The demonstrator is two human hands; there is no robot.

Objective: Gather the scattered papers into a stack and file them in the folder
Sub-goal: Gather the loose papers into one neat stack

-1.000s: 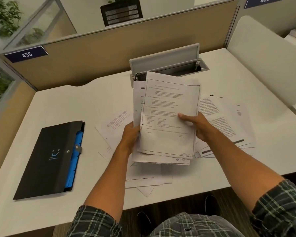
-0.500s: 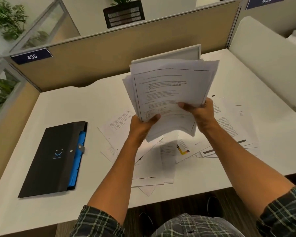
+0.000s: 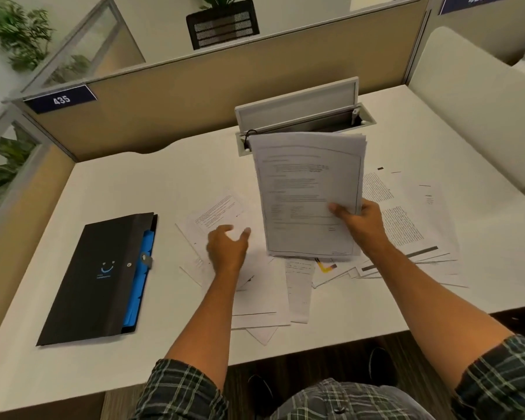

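My right hand point(image 3: 361, 222) grips a stack of papers point(image 3: 306, 189) by its right edge and holds it upright, its lower edge resting on the loose sheets on the desk. My left hand point(image 3: 228, 247) hovers open, fingers spread, over scattered papers point(image 3: 222, 207) left of the stack. More loose sheets point(image 3: 406, 219) fan out to the right, and several others point(image 3: 297, 292) lie toward the desk's front edge. A black folder point(image 3: 94, 277) with blue dividers showing along its right side lies shut at the left of the white desk point(image 3: 134, 183).
A grey cable hatch point(image 3: 300, 113) stands with its lid up behind the stack. Tan partition walls point(image 3: 194, 86) close off the back and left of the desk. A white panel point(image 3: 473, 116) borders the right side. My knees and the floor are below the front edge.
My left hand has let go of the stack and dropped toward the loose sheets on the left. The stack has come down from the air onto the desk, now held by my right hand alone.
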